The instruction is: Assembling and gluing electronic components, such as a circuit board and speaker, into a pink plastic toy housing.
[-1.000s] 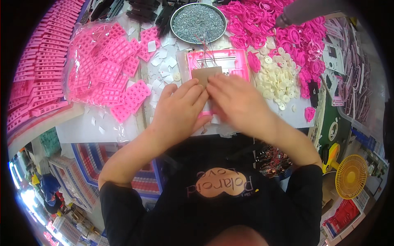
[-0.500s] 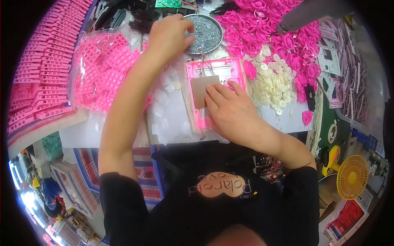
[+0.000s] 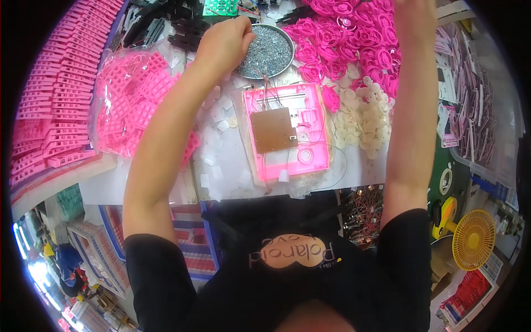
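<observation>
My left hand [image 3: 225, 43] is at the left rim of a round metal bowl [image 3: 268, 52] full of small silvery screws. Its fingers are pressed together, and anything between them is too small to make out. Far to the right, my right hand [image 3: 416, 15] reaches up to the top edge of the view, its fingers cut off or hidden. Between my arms lies a pink plastic housing [image 3: 318, 152] on the white table. A brown circuit board [image 3: 274, 130] rests in it, with thin wires running from its upper edge towards the bowl.
A clear bag of pink grid-like parts [image 3: 130, 105] lies left of my left arm. Pink ring-shaped parts [image 3: 354, 33] and cream discs [image 3: 362, 113] are heaped beside my right arm. Pink frames [image 3: 58, 83] are stacked far left; a yellow fan [image 3: 474, 239] stands lower right.
My right hand has left the circuit board and risen to the upper right, across where a grey rod-shaped tool showed. My left hand has drawn slightly left at the bowl, its fingers closing.
</observation>
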The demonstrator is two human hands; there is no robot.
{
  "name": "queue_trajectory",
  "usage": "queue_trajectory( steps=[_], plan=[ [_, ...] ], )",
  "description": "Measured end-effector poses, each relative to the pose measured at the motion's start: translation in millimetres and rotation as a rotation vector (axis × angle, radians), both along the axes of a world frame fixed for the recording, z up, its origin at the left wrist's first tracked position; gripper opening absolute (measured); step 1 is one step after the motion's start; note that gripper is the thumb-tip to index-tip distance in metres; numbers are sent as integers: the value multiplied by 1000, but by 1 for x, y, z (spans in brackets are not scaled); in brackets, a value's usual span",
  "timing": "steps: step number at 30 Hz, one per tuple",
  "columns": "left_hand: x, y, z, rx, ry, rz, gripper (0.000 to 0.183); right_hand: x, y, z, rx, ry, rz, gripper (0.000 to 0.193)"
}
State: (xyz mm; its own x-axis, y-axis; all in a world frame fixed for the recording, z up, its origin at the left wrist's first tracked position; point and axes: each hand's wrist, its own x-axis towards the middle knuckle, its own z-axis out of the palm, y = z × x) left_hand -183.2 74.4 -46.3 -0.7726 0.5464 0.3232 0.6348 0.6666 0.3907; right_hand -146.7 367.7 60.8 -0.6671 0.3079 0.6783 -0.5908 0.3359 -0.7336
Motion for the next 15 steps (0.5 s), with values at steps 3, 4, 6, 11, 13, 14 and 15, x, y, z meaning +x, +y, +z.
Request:
queue_trajectory(
  steps=[3,4,6,11,13,14,15],
  plan=[
    [34,1,20,254,-196,-5,16,-15,7,10,-20,-226,208,30],
    [52,-1,25,329,-254,-15,15,-6,-4,15,47,-294,244,28],
    [93,-6,33,451,-319,-54,12,10,-16,12,31,-367,375,29],
    [174,-8,18,538,-390,-35,14,69,-66,-27,-200,-432,877,29],
    [187,-6,12,587,-451,-36,18,103,-89,-29,-347,-328,937,37],
    [193,-6,7,631,-479,-21,19,117,-101,-29,-360,-294,901,37],
    [196,-4,5,673,-505,-15,20,130,-109,-28,-371,-256,858,38]
  ],
)
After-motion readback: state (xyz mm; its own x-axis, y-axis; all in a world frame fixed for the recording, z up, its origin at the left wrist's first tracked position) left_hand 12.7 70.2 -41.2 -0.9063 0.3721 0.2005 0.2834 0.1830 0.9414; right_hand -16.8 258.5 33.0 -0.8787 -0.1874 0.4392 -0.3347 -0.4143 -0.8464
